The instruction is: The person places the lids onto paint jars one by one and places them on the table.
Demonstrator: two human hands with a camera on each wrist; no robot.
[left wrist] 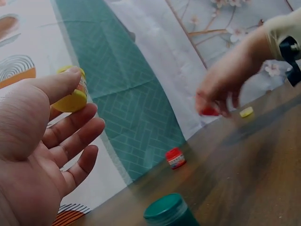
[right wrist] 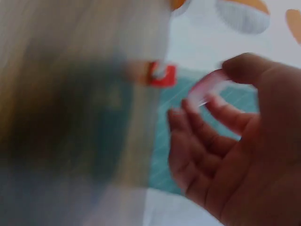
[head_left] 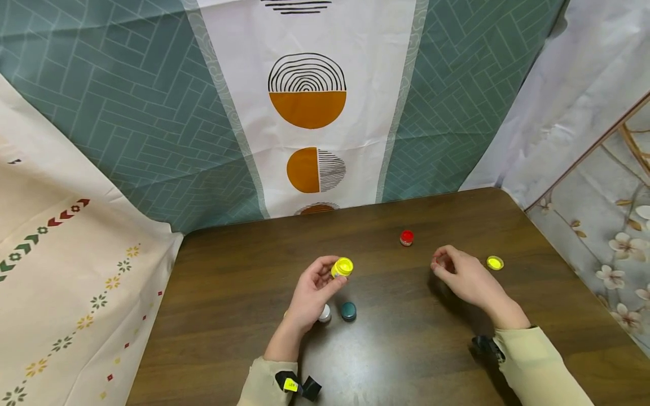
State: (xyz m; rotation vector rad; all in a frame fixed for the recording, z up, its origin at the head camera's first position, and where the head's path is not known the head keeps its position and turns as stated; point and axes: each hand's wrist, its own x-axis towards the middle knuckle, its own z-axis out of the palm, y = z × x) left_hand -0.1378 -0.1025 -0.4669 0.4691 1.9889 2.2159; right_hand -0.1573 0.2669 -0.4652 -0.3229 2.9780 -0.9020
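Note:
My left hand point(head_left: 312, 290) pinches a small open yellow paint jar point(head_left: 342, 268) between thumb and fingers, above the table. My right hand point(head_left: 467, 276) is raised over the table's right part. Its thumb and fingertips pinch a small red, lid-like piece point(left wrist: 209, 111), which looks pinkish and blurred in the right wrist view. Beyond that hand, a yellow lid point(head_left: 495, 263) lies on the table. A red paint jar point(head_left: 406, 238) stands farther back, between the hands. Close to the left wrist are a dark teal jar point(head_left: 348, 311) and a white-topped jar point(head_left: 325, 313), partly hidden by the hand.
The brown wooden table point(head_left: 228, 270) has its back edge against a patterned green and white curtain point(head_left: 325, 129). Cream cloth point(head_left: 76, 254) hangs on the left, flowered cloth point(head_left: 619, 265) on the right. A sliver of something yellow shows beside the left wrist.

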